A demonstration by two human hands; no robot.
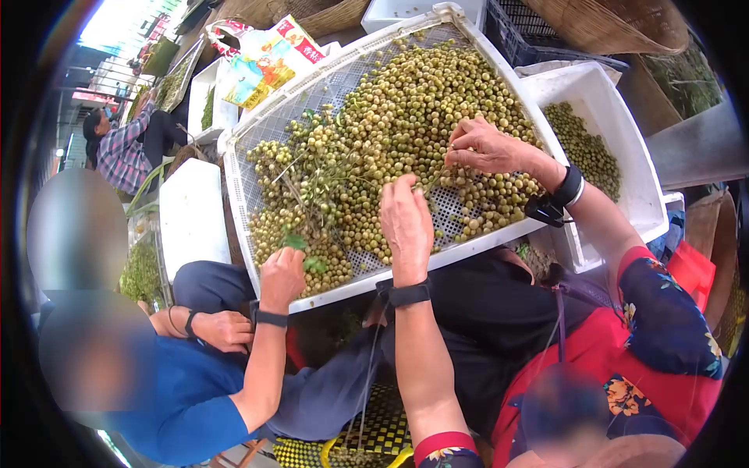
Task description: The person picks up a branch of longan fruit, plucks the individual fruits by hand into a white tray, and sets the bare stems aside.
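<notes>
Small round green-brown fruits [437,90] are heaped in a large white mesh tray [512,82], with twigs and leaves [296,187] among those on its left side. Over the middle of the heap, my left hand [406,222] has its fingers bent together at the fruits; whatever they hold is hidden. My right hand [488,148], farther right and a little higher, has thumb and fingers closed in a pinch just above the fruits. What is in that pinch is too small to tell. The two hands are apart.
A co-worker in blue [179,390] has one hand [281,277] at the tray's lower left corner. A white foam box [612,117] of smaller green fruits stands right. A printed bag [269,66] lies behind the tray. Another person [125,148] sits far left.
</notes>
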